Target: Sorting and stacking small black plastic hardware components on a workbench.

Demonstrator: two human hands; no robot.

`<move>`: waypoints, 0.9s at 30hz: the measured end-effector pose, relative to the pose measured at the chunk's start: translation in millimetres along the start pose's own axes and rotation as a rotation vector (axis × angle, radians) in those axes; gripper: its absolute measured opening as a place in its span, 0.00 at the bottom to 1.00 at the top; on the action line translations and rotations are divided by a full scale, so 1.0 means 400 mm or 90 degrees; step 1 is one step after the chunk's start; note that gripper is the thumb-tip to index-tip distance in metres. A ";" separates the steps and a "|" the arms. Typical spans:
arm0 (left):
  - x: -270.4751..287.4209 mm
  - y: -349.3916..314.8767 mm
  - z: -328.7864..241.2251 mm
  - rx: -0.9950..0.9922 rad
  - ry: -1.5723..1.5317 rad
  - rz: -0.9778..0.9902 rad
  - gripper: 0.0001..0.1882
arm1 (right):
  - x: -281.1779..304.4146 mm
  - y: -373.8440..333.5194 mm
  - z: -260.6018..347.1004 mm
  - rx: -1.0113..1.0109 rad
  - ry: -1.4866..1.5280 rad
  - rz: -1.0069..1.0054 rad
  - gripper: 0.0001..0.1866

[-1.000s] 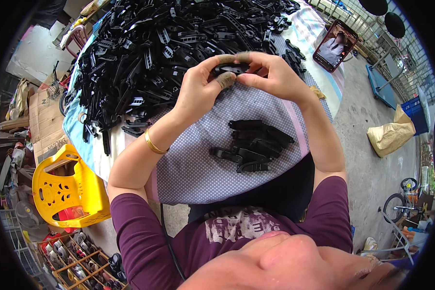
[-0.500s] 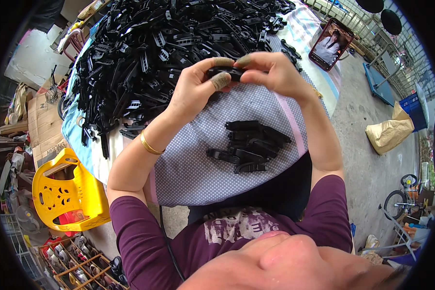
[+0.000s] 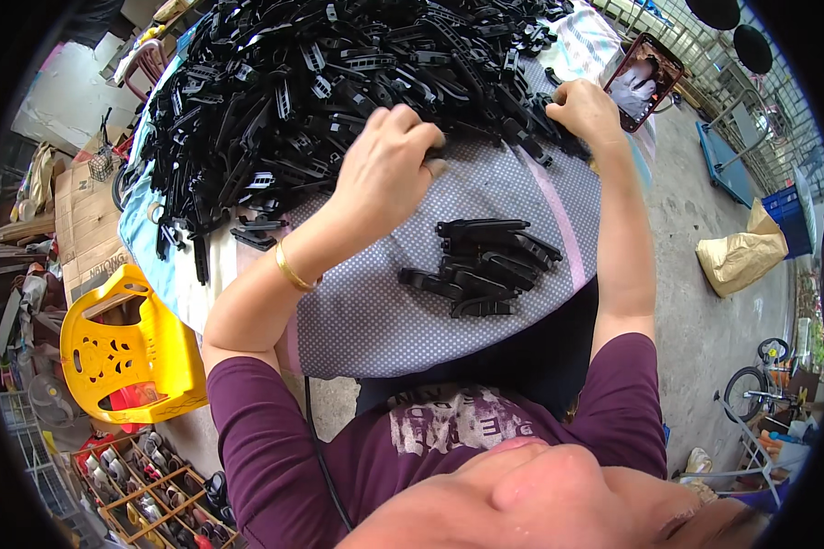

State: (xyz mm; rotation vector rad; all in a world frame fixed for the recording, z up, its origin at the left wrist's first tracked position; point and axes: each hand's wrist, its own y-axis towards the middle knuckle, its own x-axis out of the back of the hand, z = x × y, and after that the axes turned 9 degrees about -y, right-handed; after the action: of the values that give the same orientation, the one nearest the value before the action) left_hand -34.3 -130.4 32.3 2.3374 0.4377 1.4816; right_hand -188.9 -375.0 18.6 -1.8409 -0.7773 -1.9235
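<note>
Over the near edge of a large pile of black plastic parts point(image 3: 339, 91), my left hand point(image 3: 389, 165) has its fingers curled inward. Something dark shows between its thumb and index finger, too unclear to name. My right hand point(image 3: 590, 114) is at the pile's right end, beside a phone point(image 3: 644, 84); its fingers are bent closed and their tips are mostly hidden. Closer to me, a small group of similar black plastic parts point(image 3: 490, 270) lies on the grey dotted cloth point(image 3: 366, 320), touched by neither hand.
A yellow plastic chair point(image 3: 133, 357) stands left of the table, above a wooden rack of shoes point(image 3: 160, 489). On the right are a tan sack point(image 3: 742, 252), a blue trolley point(image 3: 721, 160) and a small bicycle point(image 3: 751, 384).
My hands have parted. They were together around a black plastic part; now the left is lower over the pile's near edge and the right has moved right toward the phone.
</note>
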 end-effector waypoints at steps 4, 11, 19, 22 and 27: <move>-0.020 -0.013 0.015 -0.006 0.260 0.041 0.07 | -0.002 0.002 0.009 -0.019 -0.017 -0.014 0.15; -0.002 -0.018 0.011 -0.026 0.350 0.115 0.06 | 0.023 -0.064 0.090 0.323 0.590 -0.089 0.14; 0.003 0.000 0.000 -0.012 0.340 0.088 0.11 | 0.022 -0.094 0.148 0.378 0.599 0.019 0.13; -0.009 0.005 0.029 -0.016 0.348 0.065 0.12 | 0.018 -0.101 0.163 0.389 0.627 0.007 0.13; 0.049 0.027 0.038 0.078 -0.046 -0.029 0.09 | 0.033 -0.119 0.174 0.424 0.658 -0.060 0.12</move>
State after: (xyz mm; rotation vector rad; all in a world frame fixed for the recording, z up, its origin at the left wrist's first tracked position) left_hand -11.7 -133.2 46.7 2.4487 0.5732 1.3814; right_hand -164.2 -293.6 25.0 -0.3270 -0.9319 -1.9590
